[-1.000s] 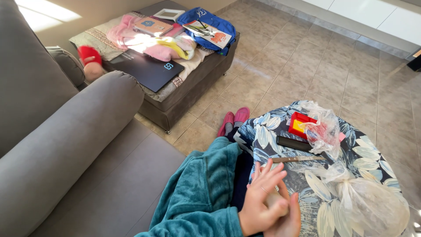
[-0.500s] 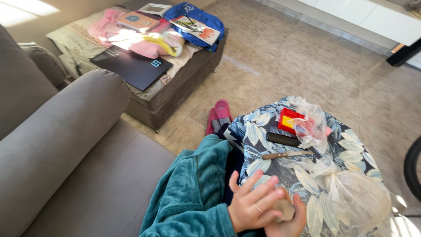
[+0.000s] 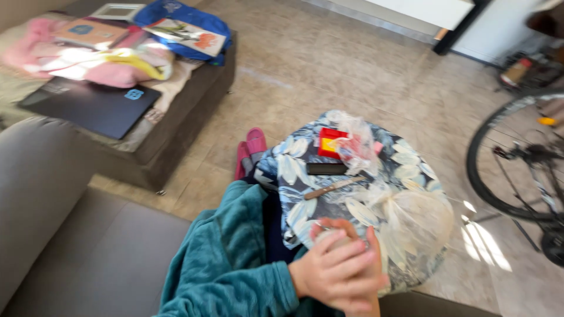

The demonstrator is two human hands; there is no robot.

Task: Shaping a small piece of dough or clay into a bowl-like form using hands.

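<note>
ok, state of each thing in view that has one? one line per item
left hand: fingers curled over a small pale object, which is mostly hidden
right hand: under the left, pressed to it
wooden-handled knife: flat on the leaf-print cloth, untouched
black rectangular remote: flat, untouched
clear plastic bag: crumpled, slack on the cloth
dark closed laptop: lid shut, flat on the ottoman
bicycle wheel: upright, partly out of frame

Beige tiled floor fills the upper middle, sunlit at lower right. A grey sofa sits lower left, a cluttered ottoman upper left (1 bicycle wheel at right).
</note>
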